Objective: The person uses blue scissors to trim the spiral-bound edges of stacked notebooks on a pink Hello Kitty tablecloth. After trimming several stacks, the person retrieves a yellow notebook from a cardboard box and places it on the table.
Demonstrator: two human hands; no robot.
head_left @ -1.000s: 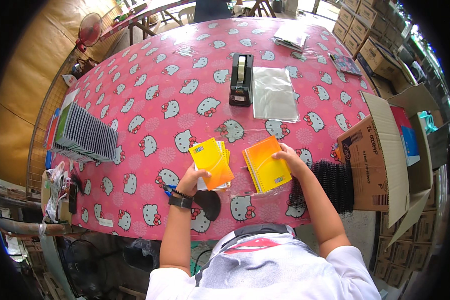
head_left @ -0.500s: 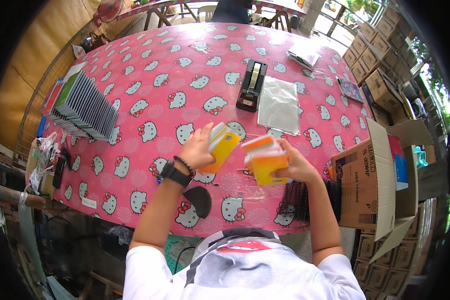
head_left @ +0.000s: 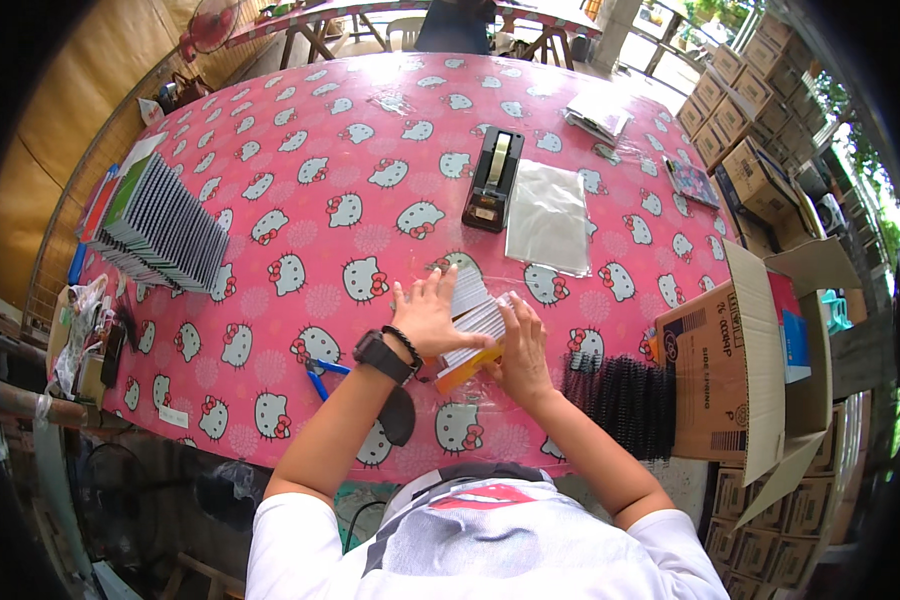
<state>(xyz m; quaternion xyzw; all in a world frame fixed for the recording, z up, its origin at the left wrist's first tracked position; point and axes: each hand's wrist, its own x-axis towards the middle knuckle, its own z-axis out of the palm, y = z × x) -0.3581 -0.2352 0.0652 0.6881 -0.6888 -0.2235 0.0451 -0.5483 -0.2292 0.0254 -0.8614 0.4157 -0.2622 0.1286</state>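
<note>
A stack of small yellow-orange booklets [head_left: 478,318] stands on the pink table in front of me, its white page edges facing up. My left hand [head_left: 428,318] grips it from the left, fingers spread along the far side and thumb across the near part. On the other side, my right hand [head_left: 523,350] presses against the stack with its fingers together. The booklets' covers are mostly hidden; a yellow-orange strip shows at the near end. Beside my left wrist lie a blue-handled tool [head_left: 317,380], partly covered by the arm, and a dark rounded flat object [head_left: 398,415].
A black tape dispenser [head_left: 492,180] and clear plastic bags [head_left: 548,220] lie beyond my hands. Black spiral binding coils [head_left: 620,405] sit right, beside an open cardboard box [head_left: 710,375]. Stacked spiral notebooks [head_left: 165,230] stand left. Cartons [head_left: 735,95] are piled far right.
My hands were apart, each holding a bunch of yellow-orange booklets. They have come together, and the booklets now form one stack between them. The blue-handled tool shows more.
</note>
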